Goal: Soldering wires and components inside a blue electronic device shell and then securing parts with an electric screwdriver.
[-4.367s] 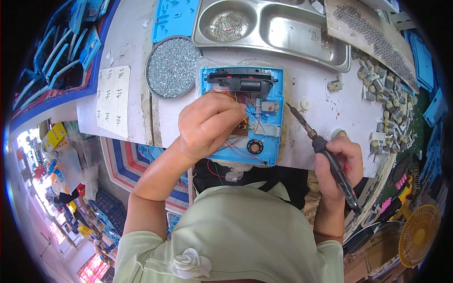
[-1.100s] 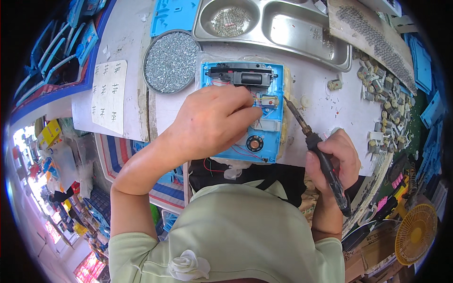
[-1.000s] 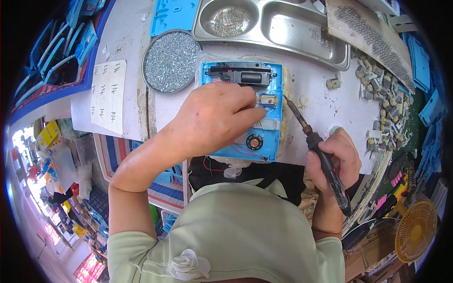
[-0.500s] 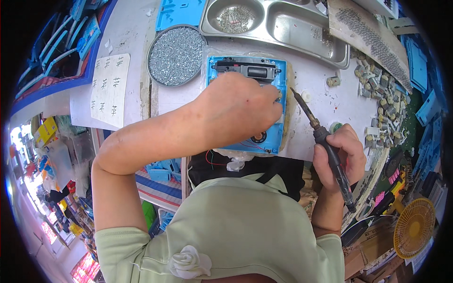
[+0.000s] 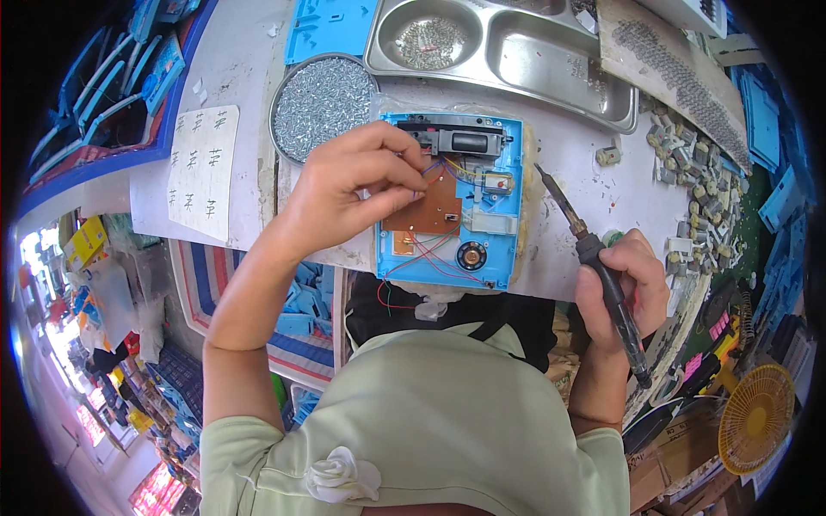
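A blue plastic casing (image 5: 503, 241) lies open on the bench, with a brown circuit board (image 5: 437, 209), a round speaker (image 5: 471, 255), a small motor (image 5: 496, 181) and a black mechanism (image 5: 469, 142) inside. Over the board's upper left corner, my left hand (image 5: 357, 185) pinches a thin purple-blue wire between thumb and fingers. Red wires (image 5: 428, 252) run from the board toward the speaker. My right hand (image 5: 632, 288) grips the dark handle of a soldering iron (image 5: 613, 297); its tip points up and left, just right of the casing and apart from it.
A round tray of screws (image 5: 323, 103) and a steel compartment tray (image 5: 503, 52) stand behind the casing. Many small motors (image 5: 701, 185) are heaped at the right. A marked paper sheet (image 5: 202, 172) lies at the left, near a bin of blue parts (image 5: 112, 86).
My left hand has moved left from the casing's right part to the board's upper left, uncovering the board and motor. My right hand and the soldering iron have hardly moved.
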A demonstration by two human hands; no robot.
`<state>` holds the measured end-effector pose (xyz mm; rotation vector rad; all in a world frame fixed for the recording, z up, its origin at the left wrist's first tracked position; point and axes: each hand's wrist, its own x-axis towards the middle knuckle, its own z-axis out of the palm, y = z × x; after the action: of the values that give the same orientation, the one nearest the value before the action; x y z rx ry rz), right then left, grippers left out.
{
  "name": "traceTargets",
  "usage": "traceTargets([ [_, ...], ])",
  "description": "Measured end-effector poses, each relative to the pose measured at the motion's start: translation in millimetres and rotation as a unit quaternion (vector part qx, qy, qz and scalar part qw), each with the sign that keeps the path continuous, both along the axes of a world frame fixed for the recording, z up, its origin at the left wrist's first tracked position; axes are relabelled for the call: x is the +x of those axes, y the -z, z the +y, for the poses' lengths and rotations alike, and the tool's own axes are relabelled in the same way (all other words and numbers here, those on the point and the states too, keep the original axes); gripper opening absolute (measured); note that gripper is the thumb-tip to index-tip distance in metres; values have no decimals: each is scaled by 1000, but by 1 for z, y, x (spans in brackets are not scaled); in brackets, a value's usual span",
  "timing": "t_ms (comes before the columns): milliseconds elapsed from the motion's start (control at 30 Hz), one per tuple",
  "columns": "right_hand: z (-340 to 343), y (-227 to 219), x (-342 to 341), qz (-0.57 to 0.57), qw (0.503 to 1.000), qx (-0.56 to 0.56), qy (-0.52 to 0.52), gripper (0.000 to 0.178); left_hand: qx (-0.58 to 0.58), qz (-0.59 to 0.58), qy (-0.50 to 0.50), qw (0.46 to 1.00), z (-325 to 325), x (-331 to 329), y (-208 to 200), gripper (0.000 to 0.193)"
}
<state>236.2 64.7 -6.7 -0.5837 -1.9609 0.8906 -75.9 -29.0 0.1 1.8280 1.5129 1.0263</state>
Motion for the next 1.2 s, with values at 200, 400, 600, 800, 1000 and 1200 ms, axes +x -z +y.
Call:
traceTargets([
  [200, -4, -1, -18, 51, 997, -59, 13, 30, -116, -243, -174, 947, 3, 32, 3, 8],
  [400, -8, -9, -48, 87, 954, -285, 26, 36, -181, -221, -192, 939, 8, 39, 4, 9],
  [600, 9, -11, -97, 76, 963, -249, -73, 45, -166, -312, -179, 918, 13, 43, 2, 7],
  [800, 9, -8, -118, 56, 974, -204, -85, 50, -183, -306, -157, 921, 11, 36, 7, 6],
  [1000, 5, 4, -117, 40, 997, -55, -29, 50, -148, -272, -202, 929, 10, 43, 5, 8],
  [1200, 4, 2, -113, 63, 992, -33, -106, 33, 62, -46, -171, 982, 12, 47, 12, 14],
])
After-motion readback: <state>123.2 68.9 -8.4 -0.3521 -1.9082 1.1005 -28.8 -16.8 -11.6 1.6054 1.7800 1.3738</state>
